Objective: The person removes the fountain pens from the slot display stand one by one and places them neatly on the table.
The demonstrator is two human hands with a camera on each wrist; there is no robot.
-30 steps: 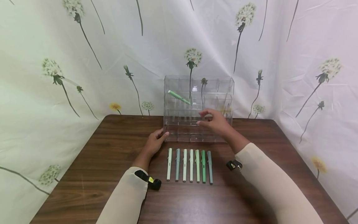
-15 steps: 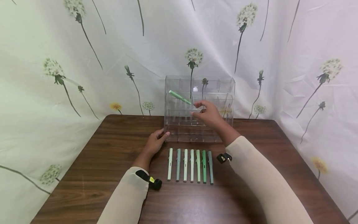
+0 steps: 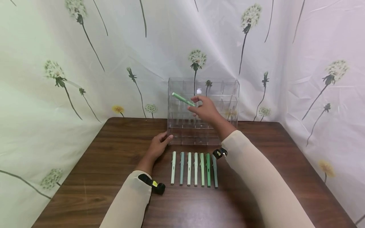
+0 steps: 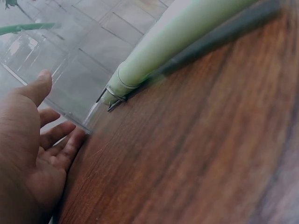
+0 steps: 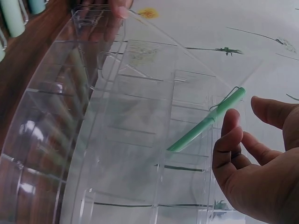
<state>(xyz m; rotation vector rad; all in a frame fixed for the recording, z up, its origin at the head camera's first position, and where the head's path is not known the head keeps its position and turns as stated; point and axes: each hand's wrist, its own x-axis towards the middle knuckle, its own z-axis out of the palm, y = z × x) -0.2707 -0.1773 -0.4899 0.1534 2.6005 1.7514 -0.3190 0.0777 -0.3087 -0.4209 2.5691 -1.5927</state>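
Observation:
A clear stepped organizer with several compartments stands at the back of the table. One green pen leans at a slant in its upper left part. My right hand is at the pen's lower right end in the head view. In the right wrist view, its thumb and bent fingers stand apart beside the green pen, with no grip visible. My left hand rests against the organizer's lower left side, thumb by the front corner. Its fingers look loose in the left wrist view, near the clear wall.
Several capped pens lie side by side in front of the organizer, among them a pale one, a grey-blue one and a dark green one. A flower-printed curtain hangs behind the brown wooden table.
My right hand has moved left and up, across the organizer's front to the slanted green pen. The pen, the organizer and my left hand stay in place.

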